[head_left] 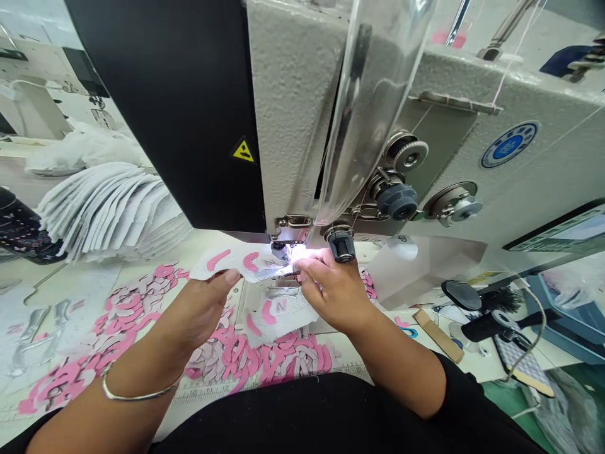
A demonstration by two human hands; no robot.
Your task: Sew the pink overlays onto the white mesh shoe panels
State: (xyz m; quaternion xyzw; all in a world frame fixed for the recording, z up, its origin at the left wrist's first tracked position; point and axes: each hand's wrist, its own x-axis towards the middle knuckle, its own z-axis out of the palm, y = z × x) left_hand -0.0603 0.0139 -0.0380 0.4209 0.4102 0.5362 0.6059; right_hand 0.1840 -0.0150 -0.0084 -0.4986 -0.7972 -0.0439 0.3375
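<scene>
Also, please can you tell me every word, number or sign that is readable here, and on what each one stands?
"N": grey letter on the white fabric piece.
"10" and "22": on the ruler strip along the table edge.
Yellow warning triangle, no words: on the black panel.
Round blue badge on the sewing machine: too small to read.

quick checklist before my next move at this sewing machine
Left hand pinching the white fabric pieces with pink crescents: ok.
Right hand clear of the presser foot: cannot tell, the fingertips sit right beside it.
Needle: cannot tell, glare hides it.
Clear plastic guard down in front of the machine head: ok.
Lamp at the presser foot: ok, lit.
</scene>
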